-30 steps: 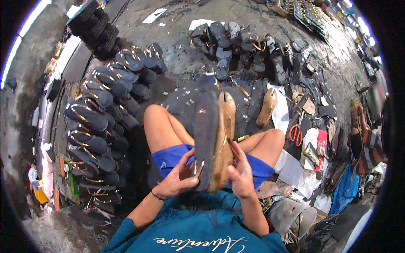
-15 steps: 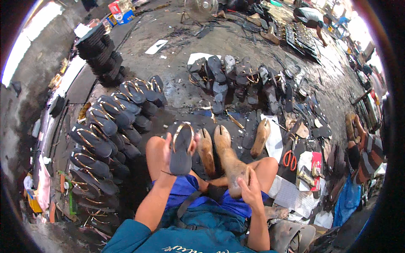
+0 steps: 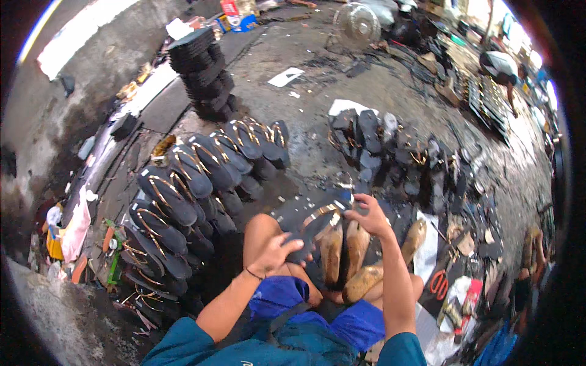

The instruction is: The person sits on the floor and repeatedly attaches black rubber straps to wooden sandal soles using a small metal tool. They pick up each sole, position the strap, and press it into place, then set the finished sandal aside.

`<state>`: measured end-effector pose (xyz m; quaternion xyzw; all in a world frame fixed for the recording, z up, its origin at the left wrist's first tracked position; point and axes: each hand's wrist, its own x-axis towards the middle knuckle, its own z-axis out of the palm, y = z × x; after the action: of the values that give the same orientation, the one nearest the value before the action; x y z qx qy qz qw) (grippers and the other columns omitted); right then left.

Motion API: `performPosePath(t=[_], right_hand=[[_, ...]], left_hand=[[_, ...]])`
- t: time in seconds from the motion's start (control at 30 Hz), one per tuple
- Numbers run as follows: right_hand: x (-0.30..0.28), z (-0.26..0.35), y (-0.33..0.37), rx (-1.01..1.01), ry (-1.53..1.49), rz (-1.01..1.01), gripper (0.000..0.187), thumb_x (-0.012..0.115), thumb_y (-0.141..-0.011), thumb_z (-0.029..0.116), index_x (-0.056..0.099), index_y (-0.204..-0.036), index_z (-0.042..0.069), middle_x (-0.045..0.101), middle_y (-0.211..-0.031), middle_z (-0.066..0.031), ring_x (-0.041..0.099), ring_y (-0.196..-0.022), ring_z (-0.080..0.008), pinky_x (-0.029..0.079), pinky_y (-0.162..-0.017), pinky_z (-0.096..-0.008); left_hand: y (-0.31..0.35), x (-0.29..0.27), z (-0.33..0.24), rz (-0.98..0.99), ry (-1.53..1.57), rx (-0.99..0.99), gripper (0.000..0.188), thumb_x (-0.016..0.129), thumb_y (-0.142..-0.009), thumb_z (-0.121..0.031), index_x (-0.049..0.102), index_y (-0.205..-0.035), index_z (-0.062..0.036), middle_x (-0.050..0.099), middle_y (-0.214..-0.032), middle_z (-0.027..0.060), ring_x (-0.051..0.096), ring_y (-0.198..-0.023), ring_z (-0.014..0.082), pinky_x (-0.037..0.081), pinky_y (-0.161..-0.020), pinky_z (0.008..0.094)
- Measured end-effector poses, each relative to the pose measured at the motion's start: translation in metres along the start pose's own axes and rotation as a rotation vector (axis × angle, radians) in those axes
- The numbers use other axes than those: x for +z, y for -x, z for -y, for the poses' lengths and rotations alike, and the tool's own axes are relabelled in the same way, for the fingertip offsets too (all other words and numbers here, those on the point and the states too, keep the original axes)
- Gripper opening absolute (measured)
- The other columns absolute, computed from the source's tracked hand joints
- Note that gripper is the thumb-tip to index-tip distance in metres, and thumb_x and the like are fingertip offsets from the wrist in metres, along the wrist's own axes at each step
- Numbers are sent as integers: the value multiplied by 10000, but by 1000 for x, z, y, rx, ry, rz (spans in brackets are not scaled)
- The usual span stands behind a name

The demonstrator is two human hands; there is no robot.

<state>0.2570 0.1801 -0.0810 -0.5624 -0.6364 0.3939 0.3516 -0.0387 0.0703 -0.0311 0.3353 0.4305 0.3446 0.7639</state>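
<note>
1 black sandal [image 3: 314, 228] lies between left hand [image 3: 270, 254] and right hand [image 3: 372, 217], fingers gripping its ends

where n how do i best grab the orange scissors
Probably by the orange handle loops, coming from your near side with the right hand: the scissors lie to your right with the loops toward you and the blades pointing away.
</note>
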Motion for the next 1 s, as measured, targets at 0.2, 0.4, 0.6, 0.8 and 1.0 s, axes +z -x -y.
performPosePath(t=[0.2,0.4,0.6,0.8,1.0], right_hand=[[33,-218,-90,426,174,-395,534,779,-820,235,597,-1243,-35,700,-1113,-157,671,-1028,-247,517,-906,-355],[41,-227,-100,595,-4,-283,619,814,-774,312,635,-1226,-71,710,-1088,-237,705,-943,-344,536,-898,-379],[52,-114,-57,549,-625,-352,408,753,-890,141,600,-1202,-73,691,-952,-117,662,-740,-158,565,-629,-320],[86,34,137,138,-274,-358,261,752,-856,70,593,-1058,24,629,-985,-80,606,-835,-177,499,-756,-323],[39,106,227,114,-459,-286,531,816,-804,165,550,-1233,1,627,-1081,-138,616,-1063,-297,475,-971,-379]], left_hand=[[-92,-76,-115,-499,208,586,245,551,-1032,-209,587,-1162,-5,662,-1076,112,673,-977,235,609,-826,402],[-123,-115,-72,-474,262,436,430,641,-997,-390,405,-710,-173,355,-714,-40,393,-650,101,395,-630,279],[-99,-13,45,-420,-129,270,623,683,-972,-203,374,-1468,13,562,-1373,153,562,-1227,217,473,-1036,358],[-76,87,-9,-405,-471,605,610,724,-925,-111,416,-1434,28,553,-1355,161,606,-1118,202,520,-932,325],[37,79,-20,-134,-346,427,508,691,-877,4,500,-1349,-4,630,-1144,70,602,-1053,144,497,-962,334]])
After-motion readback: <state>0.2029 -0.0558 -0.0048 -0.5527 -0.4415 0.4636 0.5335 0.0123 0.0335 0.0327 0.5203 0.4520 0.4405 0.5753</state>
